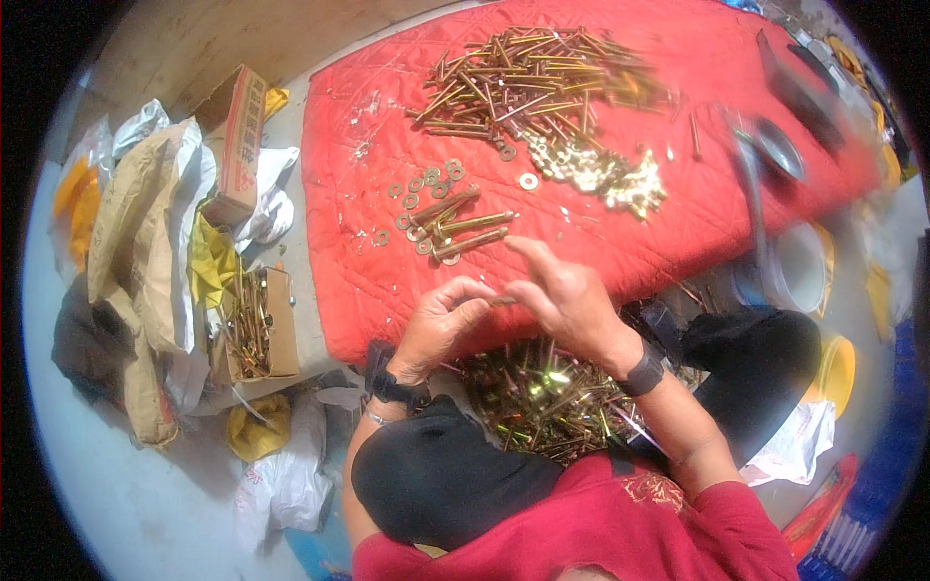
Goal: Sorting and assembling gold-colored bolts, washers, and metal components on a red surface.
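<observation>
My left hand (pixel 442 329) is closed in a pinch over the near edge of the red quilted cloth (pixel 358 281). From its fingertips sticks a small brassy piece (pixel 504 300) that looks like a bolt, mostly covered by fingers. My right hand (pixel 573 305) is beside it, thumb and index finger apart, the thumb at or against the piece's end. Just beyond my hands several thick brassy bolts (pixel 473 225) lie side by side. Loose washers (pixel 432 177) are scattered around them, one washer (pixel 528 181) lying farther right.
A large heap of long bolts (pixel 528 77) covers the cloth's far part, with shiny nuts (pixel 605 179) beside it. More bolts (pixel 542 397) are piled below my hands. Cardboard boxes (pixel 283 320) and sacks (pixel 145 232) stand left; a clear tub (pixel 794 266) is at right.
</observation>
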The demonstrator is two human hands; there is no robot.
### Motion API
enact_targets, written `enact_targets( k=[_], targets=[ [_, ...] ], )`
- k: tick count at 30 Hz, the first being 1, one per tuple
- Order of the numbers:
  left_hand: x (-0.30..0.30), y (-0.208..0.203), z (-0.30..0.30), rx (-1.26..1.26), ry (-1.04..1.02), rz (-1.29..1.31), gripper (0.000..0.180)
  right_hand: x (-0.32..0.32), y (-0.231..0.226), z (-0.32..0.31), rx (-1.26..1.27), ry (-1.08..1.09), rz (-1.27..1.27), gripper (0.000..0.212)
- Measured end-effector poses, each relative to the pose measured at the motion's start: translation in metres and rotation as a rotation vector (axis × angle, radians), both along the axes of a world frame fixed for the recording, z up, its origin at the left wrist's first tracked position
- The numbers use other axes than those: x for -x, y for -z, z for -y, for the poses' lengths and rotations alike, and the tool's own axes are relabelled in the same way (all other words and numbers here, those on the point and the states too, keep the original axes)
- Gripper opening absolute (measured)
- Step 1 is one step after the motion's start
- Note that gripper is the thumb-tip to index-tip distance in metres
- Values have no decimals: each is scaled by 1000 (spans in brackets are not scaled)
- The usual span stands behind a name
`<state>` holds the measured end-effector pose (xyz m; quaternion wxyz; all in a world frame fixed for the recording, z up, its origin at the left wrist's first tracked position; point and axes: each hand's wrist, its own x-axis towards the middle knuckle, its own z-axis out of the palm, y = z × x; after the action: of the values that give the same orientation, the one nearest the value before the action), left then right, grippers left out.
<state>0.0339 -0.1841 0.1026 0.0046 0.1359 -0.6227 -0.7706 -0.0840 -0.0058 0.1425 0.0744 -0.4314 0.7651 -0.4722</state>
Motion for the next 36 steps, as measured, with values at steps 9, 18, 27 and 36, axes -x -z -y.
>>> enact_targets(
  k=[9,18,27,36],
  targets=[
    [3,0,4,211,223,-127,18,9,7,-5,48,44,76,45],
    [41,-3,16,1386,-336,-376,20,36,29,-9,147,91,-4,34],
    [45,12,26,727,-282,-330,15,40,34,-8,179,51,-60,29],
    [23,9,21,193,44,-335,21,8,-10,5,432,-91,61,38]
  ],
)
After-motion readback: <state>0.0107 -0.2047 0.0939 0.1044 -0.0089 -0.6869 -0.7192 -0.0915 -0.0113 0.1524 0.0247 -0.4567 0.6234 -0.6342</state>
